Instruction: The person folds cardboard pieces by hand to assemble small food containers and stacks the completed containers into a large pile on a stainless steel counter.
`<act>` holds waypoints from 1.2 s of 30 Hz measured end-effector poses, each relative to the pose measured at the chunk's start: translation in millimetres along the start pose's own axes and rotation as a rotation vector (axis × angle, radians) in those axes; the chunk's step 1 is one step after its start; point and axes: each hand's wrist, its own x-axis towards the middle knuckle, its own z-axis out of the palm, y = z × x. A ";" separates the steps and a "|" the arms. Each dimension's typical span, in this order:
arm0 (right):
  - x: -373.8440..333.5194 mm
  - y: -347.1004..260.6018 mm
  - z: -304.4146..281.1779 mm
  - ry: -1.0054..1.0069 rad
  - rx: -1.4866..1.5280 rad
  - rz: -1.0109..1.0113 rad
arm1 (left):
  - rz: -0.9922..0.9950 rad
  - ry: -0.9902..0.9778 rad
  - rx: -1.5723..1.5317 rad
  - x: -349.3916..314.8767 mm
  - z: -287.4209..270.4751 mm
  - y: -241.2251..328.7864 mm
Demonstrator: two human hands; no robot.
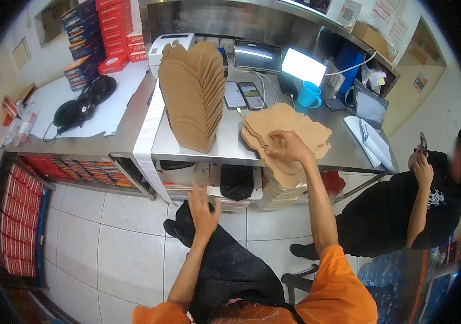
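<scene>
My left hand [202, 208] is raised above my lap, short of the counter edge. Its fingertips are blurred by motion, but the thumb stands apart and nothing shows in the hand. On the counter, my right hand [289, 147] bends over a stack of flat brown cardboard box blanks [306, 127] with scalloped edges, its fingers pinching at the top blank's left side. To the left stands a tall nested stack of folded cardboard food boxes [190, 100], open at the top and leaning slightly.
Behind the blanks are a blue mug [309, 95], two phones [251, 95], a tablet [257, 56] and a bright screen [303, 67]. A white printer [172, 46] stands behind the nested boxes. At right, a person in black [403, 200] holds a phone. Red boxes [116, 32] are piled at far left.
</scene>
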 end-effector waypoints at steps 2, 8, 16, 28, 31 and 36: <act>-6.8 12.8 -10.1 -0.021 0.042 -0.031 | 0.101 -0.779 0.165 -56.0 -16.2 0.3; -10.7 30.5 -8.6 -0.044 0.269 -0.064 | 0.126 -0.267 0.081 -56.2 -45.3 -23.5; -74.1 -42.9 -92.4 0.531 0.104 -0.053 | -0.367 -0.331 -0.776 -6.8 -55.2 -14.9; -87.2 -123.8 -50.4 0.047 0.224 -0.211 | -0.247 -0.735 -1.522 -7.2 -120.3 70.5; -82.5 -137.6 -20.2 0.137 0.025 -0.502 | -0.395 -0.628 -1.529 -18.8 -114.7 78.4; -94.7 -179.2 23.9 0.643 0.211 -0.497 | -0.495 -0.112 -1.894 -15.0 -104.8 93.5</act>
